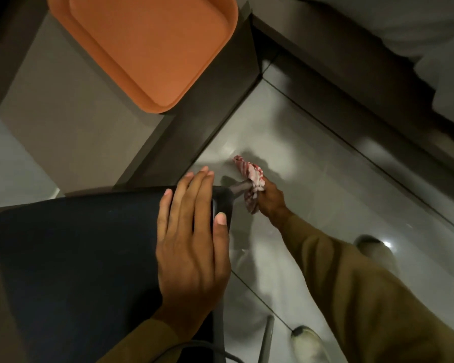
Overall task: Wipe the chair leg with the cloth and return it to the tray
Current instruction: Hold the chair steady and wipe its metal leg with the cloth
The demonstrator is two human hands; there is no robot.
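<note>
Cloth [250,183]: red-and-white striped, crumpled, bunched into a wad. It sits low near the floor, wrapped around the lower part of the chair leg [237,189], with one loose end sticking up and away from the hand and another hanging below it.

Right hand [269,199]: closed around the cloth, pressing it onto the leg. Olive-brown sleeve [351,284] runs back toward the camera.

Chair leg: dark, round, angles out from under the seat corner toward the floor. Only a short stretch shows between the seat and the cloth.

Left hand [192,237]: open, flat, palm down on the corner of the dark chair seat [76,258], fingers spread and extended past the edge. It holds nothing.

Tray [147,45]: orange plastic, rounded corners, raised rim. It rests on a grey ledge [71,121] well apart from the cloth, one corner overhanging the edge.

Floor [312,200]: glossy light tile with dark grout lines. Two light shoes [306,339] show at lower right.

No readable writing or brand marks on the cloth, tray or chair.
</note>
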